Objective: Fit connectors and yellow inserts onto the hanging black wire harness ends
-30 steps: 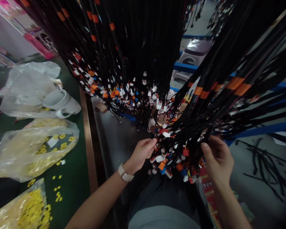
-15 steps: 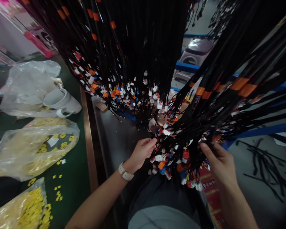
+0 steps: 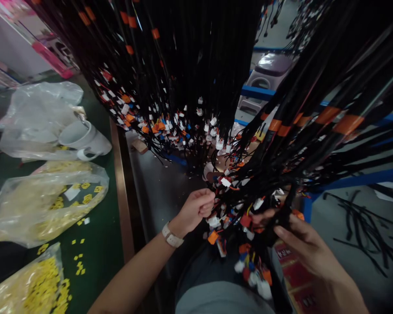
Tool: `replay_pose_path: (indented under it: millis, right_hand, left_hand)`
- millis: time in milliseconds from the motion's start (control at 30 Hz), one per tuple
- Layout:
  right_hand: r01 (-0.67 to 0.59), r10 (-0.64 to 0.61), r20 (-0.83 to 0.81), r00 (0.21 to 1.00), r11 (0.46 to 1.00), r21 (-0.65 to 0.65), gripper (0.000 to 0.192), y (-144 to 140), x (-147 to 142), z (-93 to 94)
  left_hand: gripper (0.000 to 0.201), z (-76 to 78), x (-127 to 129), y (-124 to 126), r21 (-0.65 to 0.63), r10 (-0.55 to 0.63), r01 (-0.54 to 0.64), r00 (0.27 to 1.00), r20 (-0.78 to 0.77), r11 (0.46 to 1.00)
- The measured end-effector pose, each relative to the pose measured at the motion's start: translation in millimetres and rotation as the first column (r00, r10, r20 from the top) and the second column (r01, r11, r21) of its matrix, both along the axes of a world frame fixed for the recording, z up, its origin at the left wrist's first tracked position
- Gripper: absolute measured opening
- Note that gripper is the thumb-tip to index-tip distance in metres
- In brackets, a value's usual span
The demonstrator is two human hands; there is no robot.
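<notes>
My left hand [image 3: 196,210], with a pale watch [image 3: 172,235] on the wrist, is closed in a pinch at the left edge of a hanging bundle of black wire harnesses [image 3: 265,174]. What its fingertips hold, if anything, is too small to tell. On the right, my right hand [image 3: 303,242] grips a black wire harness [image 3: 283,209], thumb in front and fingers behind. White, red, orange and blue connectors [image 3: 253,272] dangle below and left of it, over my lap. Loose wire ends partly cover the right fingertips.
More harnesses [image 3: 183,56] hang behind. Left stands a green table [image 3: 114,205] with a white mug [image 3: 85,137] and plastic bags [image 3: 49,200] of small yellow parts. A blue rail [image 3: 363,179] runs at right; cut black strips [image 3: 363,226] lie beyond. A stool [image 3: 265,76] stands behind.
My right hand has moved down and closed around a harness, drawing its connectors lower over my lap. My left hand has stayed in nearly the same place, its fingers curled tighter.
</notes>
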State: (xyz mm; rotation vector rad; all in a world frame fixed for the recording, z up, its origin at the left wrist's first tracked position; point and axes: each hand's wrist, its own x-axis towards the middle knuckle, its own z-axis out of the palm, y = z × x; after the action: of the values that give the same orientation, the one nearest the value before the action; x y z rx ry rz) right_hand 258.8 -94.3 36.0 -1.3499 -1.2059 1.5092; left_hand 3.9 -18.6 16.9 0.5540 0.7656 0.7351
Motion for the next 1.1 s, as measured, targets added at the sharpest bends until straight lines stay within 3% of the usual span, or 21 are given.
replay_pose_path:
  millis: [100,200,267,433,567,667,767,867,933,1000,1100]
  right_hand:
    - [0.099,-0.11,0.232,0.967,0.993,0.058,0.027,8,-13,3.9]
    - [0.085,-0.086,0.231,0.969,0.996,0.013,0.026,11,-27,8.1]
    - [0.086,-0.082,0.209,0.975,0.996,-0.011,0.026,10,-34,7.2]
    - [0.14,-0.143,0.235,0.961,0.99,0.03,0.025,11,-44,-0.3]
    - [0.139,-0.143,0.171,0.975,0.99,0.039,0.024,14,-49,-2.3]
    - [0.158,-0.159,0.127,0.979,0.987,0.021,0.023,13,-51,-6.2]
    - [0.2,-0.197,0.086,0.977,0.979,-0.029,0.023,10,-52,-13.2]
    - [0.271,-0.271,0.066,0.96,0.963,0.011,0.022,8,-56,-20.0]
    - [0.345,-0.35,0.041,0.936,0.933,0.1,0.026,8,-61,-23.4]
    - [0.455,-0.471,0.028,0.882,0.864,0.214,0.042,6,-67,-25.9]
    - [0.616,-0.68,0.024,0.732,0.678,0.4,0.05,-5,-67,-29.2]
  left_hand:
    - [0.027,9.9,-1,-4,0.127,-0.148,0.159,0.985,-0.09,0.979]
    - [0.032,18.6,2,-10,0.234,-0.369,0.434,0.888,-0.274,0.87]
    - [0.037,20.2,6,-13,0.255,-0.445,0.54,0.825,-0.348,0.802]
    - [0.046,14.2,10,-17,0.256,-0.39,0.533,0.805,-0.447,0.806]
    - [0.047,13.3,12,-19,0.342,-0.421,0.604,0.771,-0.477,0.72]
    - [0.048,14.1,15,-22,0.339,-0.472,0.656,0.736,-0.485,0.674]
    - [0.05,14.2,16,-22,0.317,-0.517,0.664,0.736,-0.438,0.677]
    - [0.053,13.0,13,-21,0.271,-0.563,0.663,0.741,-0.366,0.697]
    - [0.055,10.6,11,-21,0.208,-0.601,0.656,0.751,-0.274,0.725]
    - [0.057,7.1,9,-22,0.138,-0.62,0.638,0.77,-0.15,0.758]
    - [0.054,1.2,8,-23,0.071,-0.609,0.609,0.793,-0.029,0.79]
